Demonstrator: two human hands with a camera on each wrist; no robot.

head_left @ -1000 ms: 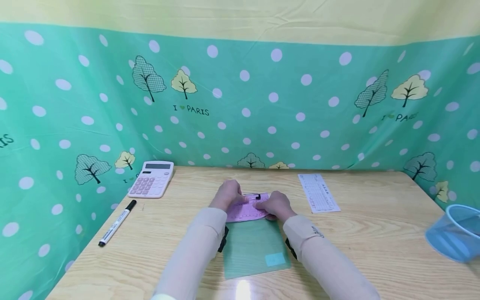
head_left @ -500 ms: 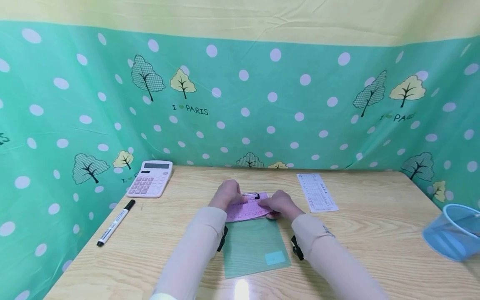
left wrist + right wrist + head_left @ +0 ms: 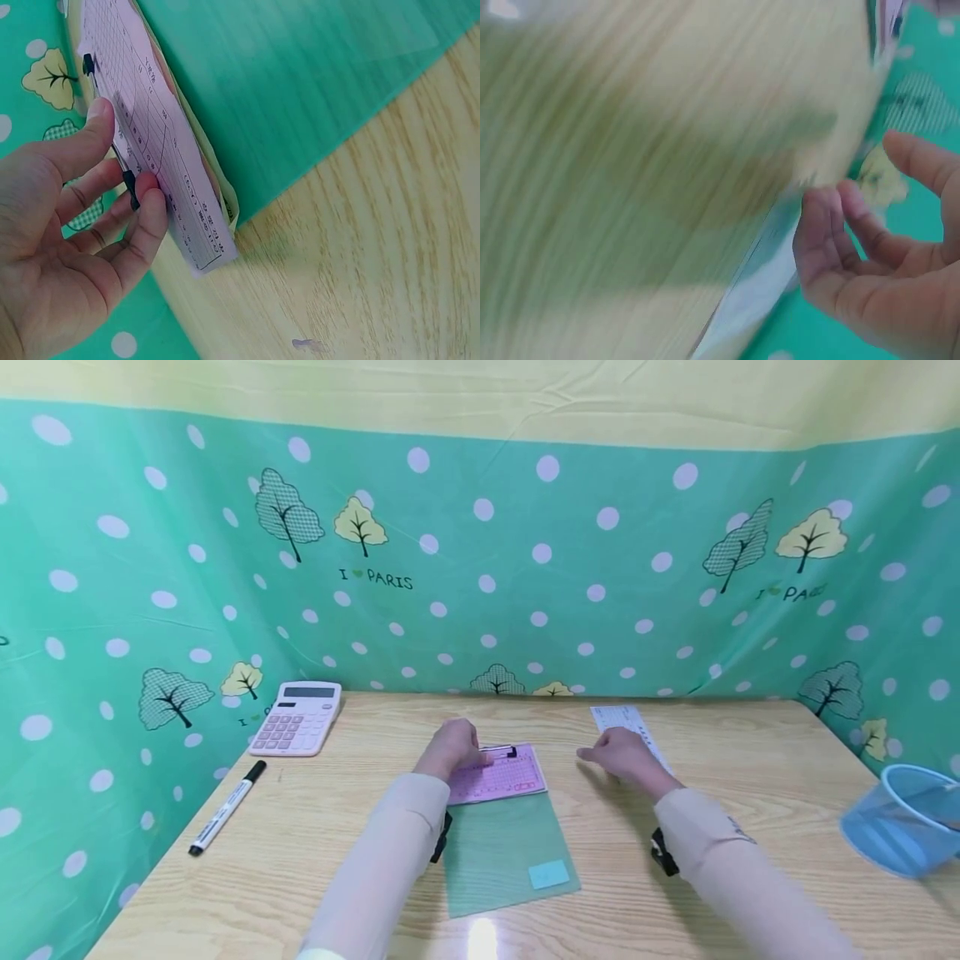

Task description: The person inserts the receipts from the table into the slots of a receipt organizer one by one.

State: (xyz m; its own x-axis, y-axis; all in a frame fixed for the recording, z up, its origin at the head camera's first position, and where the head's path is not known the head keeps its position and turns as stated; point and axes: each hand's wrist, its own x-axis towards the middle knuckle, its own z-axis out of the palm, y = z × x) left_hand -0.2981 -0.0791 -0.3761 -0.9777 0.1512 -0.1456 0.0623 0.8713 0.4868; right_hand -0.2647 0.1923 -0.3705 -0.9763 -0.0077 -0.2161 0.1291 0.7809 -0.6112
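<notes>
A pink printed form [image 3: 510,777] lies over the top part of a translucent green clipboard [image 3: 498,852]. The thumb and fingers of my left hand [image 3: 452,750] pinch the thin metal clip [image 3: 124,146] with black ends at the form's far edge. In the left wrist view this hand [image 3: 82,225] shows its curled fingertips by one black end. Over the table to the right, my right hand [image 3: 622,752] holds nothing, its thumb and loosely bent fingers apart. Behind it lies a white printed sheet [image 3: 617,717], partly hidden by the hand. The right wrist view shows this hand [image 3: 877,255] near the sheet.
A pink and white calculator [image 3: 296,718] lies at the back left of the table. Closer in is a capped marker [image 3: 227,808]. A blue mesh basket [image 3: 885,827] stands at the right. A patterned green curtain [image 3: 480,552] closes off the back.
My right hand has let go of the pink form and moved right, towards the white sheet. The left hand stays at the clip.
</notes>
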